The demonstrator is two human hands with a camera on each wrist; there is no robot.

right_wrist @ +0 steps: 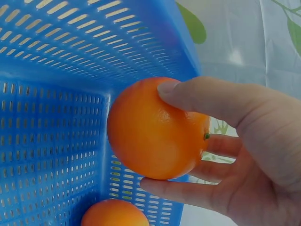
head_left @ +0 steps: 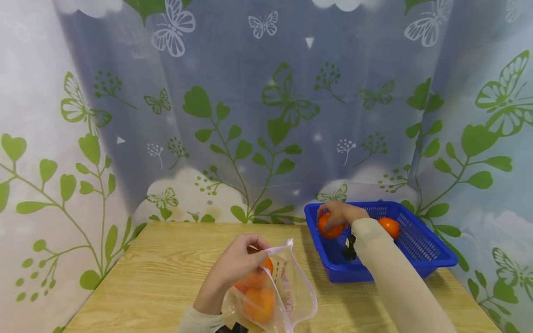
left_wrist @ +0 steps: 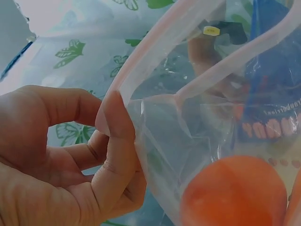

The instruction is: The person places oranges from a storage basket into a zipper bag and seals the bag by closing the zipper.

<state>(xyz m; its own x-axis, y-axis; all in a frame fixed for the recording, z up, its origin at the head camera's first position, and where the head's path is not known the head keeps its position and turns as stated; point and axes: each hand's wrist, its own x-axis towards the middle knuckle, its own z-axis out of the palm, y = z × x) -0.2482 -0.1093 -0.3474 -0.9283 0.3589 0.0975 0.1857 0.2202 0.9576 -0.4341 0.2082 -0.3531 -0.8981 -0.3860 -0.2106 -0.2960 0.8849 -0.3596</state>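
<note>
My left hand (head_left: 239, 261) pinches the pink-edged rim of a clear zip bag (head_left: 301, 291) between thumb and fingers. The bag's mouth gapes open, and several oranges (head_left: 260, 305) show through its plastic. In the left wrist view the thumb and fingertips meet at the corner of the zip bag (left_wrist: 155, 127). My right hand (head_left: 339, 213) grips an orange (right_wrist: 155, 129) at the left side of a blue plastic basket (head_left: 345, 275). The thumb lies over the top of that orange, with the fingers curled beneath it.
Another orange (head_left: 389, 227) sits farther right in the basket, and the right forearm passes over the basket's front rim. Both basket and bag stand on a wooden table (head_left: 166, 273). A leaf-and-butterfly patterned curtain (head_left: 241, 115) hangs behind and at both sides.
</note>
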